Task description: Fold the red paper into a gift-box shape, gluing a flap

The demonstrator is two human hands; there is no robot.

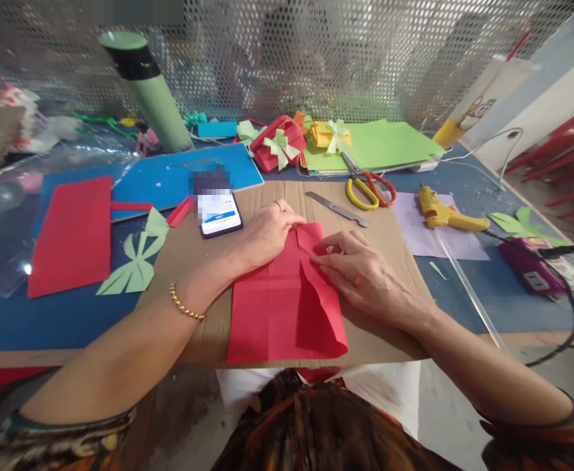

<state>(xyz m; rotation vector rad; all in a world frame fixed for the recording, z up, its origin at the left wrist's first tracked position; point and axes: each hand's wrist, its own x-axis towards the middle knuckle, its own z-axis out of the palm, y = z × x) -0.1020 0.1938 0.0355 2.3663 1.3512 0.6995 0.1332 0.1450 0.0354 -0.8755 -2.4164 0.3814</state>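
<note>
- At the lower centre of the frame, the creased red sheet [267,320] lies on cardboard [281,191], its right side folded up.
- Right of centre, the right hand [365,271] pinches that raised fold between thumb and fingers.
- At the centre, the left hand [264,237] has its fingertips on the sheet's top edge; whether it grips or only presses, I cannot tell.
- Left of the frame, a green paper bow [137,267] lies beside a red piece [73,235].
- Above the hands: phone [222,224], metal blade [338,210], scissors [358,172].
- Upper right, a yellow glue gun [451,218].
- Upper left, a green bottle [154,108].
</note>
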